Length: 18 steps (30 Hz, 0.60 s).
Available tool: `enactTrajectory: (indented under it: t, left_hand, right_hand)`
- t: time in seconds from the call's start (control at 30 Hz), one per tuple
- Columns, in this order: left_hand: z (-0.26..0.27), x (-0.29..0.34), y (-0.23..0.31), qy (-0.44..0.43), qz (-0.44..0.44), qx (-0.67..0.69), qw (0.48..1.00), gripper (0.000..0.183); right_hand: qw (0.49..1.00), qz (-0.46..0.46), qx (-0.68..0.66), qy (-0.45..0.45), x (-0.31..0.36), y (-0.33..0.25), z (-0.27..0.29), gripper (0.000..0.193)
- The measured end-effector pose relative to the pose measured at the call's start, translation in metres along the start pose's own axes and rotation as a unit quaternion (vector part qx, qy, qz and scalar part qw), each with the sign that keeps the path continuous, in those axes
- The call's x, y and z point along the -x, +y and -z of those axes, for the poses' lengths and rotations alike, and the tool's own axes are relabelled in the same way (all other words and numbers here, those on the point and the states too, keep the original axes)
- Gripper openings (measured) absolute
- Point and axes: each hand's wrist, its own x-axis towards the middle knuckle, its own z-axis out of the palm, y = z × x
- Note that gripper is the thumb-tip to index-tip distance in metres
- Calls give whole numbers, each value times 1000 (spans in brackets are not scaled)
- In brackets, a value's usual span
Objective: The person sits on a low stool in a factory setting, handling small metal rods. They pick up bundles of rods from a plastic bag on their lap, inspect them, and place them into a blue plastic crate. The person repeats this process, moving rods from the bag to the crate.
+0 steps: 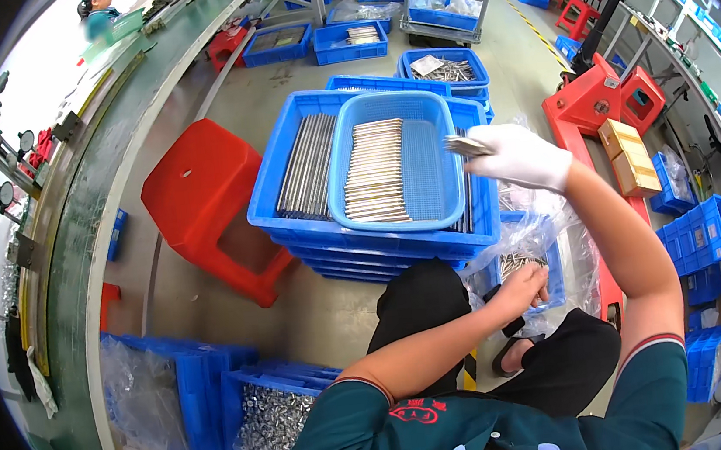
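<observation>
My right hand [518,156], in a white glove, is closed round a small bundle of metal pins [466,146] at the right rim of a light-blue basket [430,156]. Inside that basket a row of slim, shiny metal pins [375,172] lies stacked on the left side. The basket rests on a blue crate [290,224] that holds longer grey metal rods [308,167]. My bare left hand [518,290] is low, over a plastic-lined blue bin [557,283] of loose metal pins [518,261]. Its fingers are curled, and what they hold is hidden.
A red stool [199,189] stands left of the crates, beside a long green workbench [86,245]. A crate of small metal parts [271,423] is at lower left. A red pallet jack [585,105] stands at right. Further back are a trolley [447,5] and a person [99,15].
</observation>
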Motion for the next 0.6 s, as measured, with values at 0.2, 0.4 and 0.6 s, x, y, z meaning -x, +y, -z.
enactTrajectory:
  t: [0.2, 0.4, 0.6]
  left_hand:
    - [9, -5, -3, 7, -7, -27, 1000, 26]
    - [10, -8, -13, 22, -110, -36, 993, 23]
    - [13, 6, 12, -17, -11, -3, 1000, 24]
  right_hand:
    - [992, -50, 94, -64, -130, 17, -82, 30]
    - [979, -112, 169, -8, -187, 11, -113, 24]
    - [979, -9, 204, 1, -180, 11, -121, 23]
